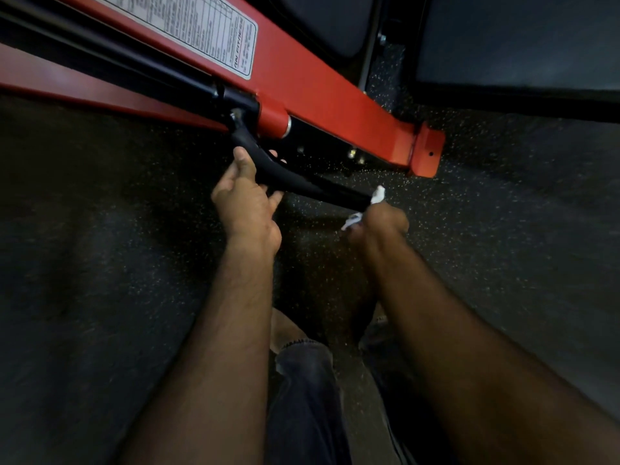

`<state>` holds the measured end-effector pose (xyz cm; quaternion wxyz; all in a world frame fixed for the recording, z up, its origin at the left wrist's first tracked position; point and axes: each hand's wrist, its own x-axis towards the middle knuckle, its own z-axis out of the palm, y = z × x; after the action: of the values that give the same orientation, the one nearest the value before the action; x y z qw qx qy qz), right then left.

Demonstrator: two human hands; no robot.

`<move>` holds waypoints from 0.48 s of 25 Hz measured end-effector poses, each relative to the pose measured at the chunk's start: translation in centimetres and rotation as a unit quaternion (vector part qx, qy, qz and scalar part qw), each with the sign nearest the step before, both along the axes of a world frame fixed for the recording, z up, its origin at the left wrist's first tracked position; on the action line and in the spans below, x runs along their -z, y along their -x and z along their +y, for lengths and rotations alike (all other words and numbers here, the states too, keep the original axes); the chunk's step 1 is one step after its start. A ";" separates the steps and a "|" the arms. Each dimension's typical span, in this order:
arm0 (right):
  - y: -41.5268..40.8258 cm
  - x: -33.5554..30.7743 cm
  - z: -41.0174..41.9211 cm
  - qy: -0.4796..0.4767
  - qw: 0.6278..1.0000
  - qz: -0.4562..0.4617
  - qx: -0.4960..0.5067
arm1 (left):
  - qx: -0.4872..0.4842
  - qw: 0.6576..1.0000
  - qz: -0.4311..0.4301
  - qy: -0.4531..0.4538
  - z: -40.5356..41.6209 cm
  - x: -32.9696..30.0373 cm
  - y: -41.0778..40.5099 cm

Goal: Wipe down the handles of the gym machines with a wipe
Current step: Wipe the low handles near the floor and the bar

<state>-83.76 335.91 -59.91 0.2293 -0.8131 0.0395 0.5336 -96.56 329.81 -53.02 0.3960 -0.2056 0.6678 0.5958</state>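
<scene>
While the left hand [246, 199] steadies a rigid black handle [295, 177], the right hand [382, 219], its grip clenched on a limp white wipe [377, 195], rubs the tip.

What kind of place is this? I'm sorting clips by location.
Probably a gym: a red steel machine frame with a white printed chart label, a curved black handle, and dark speckled rubber flooring.

Dim light falls on a dark speckled rubber floor [503, 213], with black padded benches [516, 38] beyond.
</scene>
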 end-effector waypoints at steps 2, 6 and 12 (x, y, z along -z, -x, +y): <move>-1.5 2.6 0.7 0.013 0.997 0.032 0.068 | 0.003 1.000 0.001 -0.018 -0.3 0.3 -0.7; -1.2 3.6 0.6 0.063 0.987 0.140 0.045 | 0.011 1.000 0.023 -0.010 -0.6 0.6 -2.1; -1.4 1.1 0.8 0.033 0.972 0.167 0.161 | 0.031 0.998 0.012 -0.045 -1.0 0.6 -2.1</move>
<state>-82.38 336.69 -60.99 0.2759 -0.7027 0.2251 0.6159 -94.43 328.78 -53.58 0.4151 -0.1592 0.6515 0.6147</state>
